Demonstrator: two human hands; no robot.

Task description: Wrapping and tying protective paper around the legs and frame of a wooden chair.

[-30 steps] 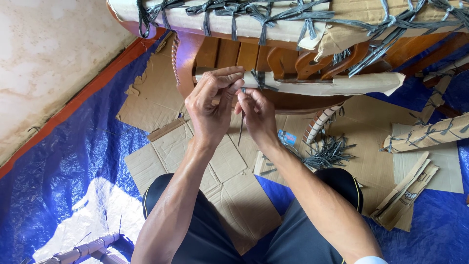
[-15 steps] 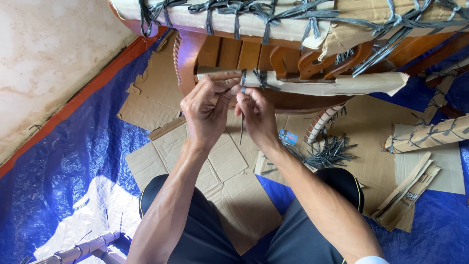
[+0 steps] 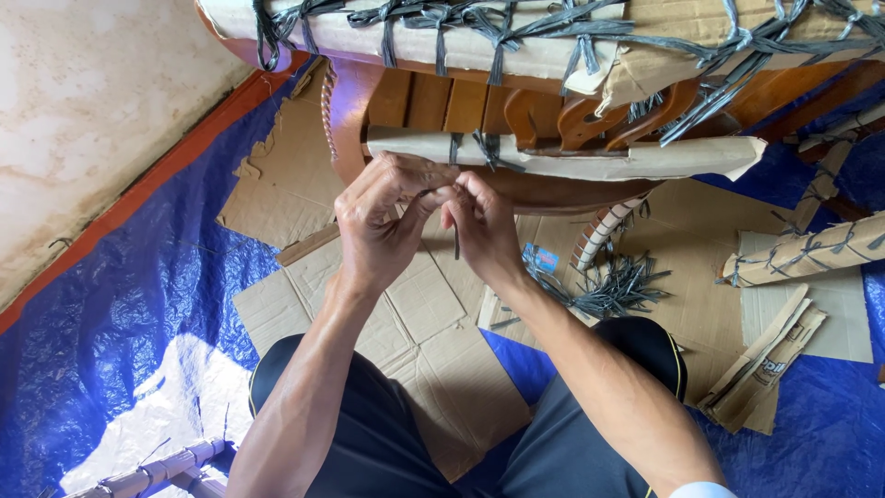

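Where the floor is covered by a blue tarpaulin (image 3: 101, 314), flattened cardboard sheets (image 3: 433, 341) are spread across the middle of the frame. Along the top edge a wooden furniture piece (image 3: 433, 97) is seen, its upper part wrapped in cardboard and bound with grey straps. Just below it, a cardboard-wrapped rail (image 3: 572, 159) runs across the upper centre. A heap of cut grey strap pieces (image 3: 618, 286) is scattered at centre right, with wrapped rods (image 3: 802, 254) further right. Just under the rail, the left hand (image 3: 378, 221) is curled closed, its fingertips pinched on a thin grey strap (image 3: 456, 242). The right hand (image 3: 484, 226) is closed on the same strap, touching the left, and the loose end hangs down between them.
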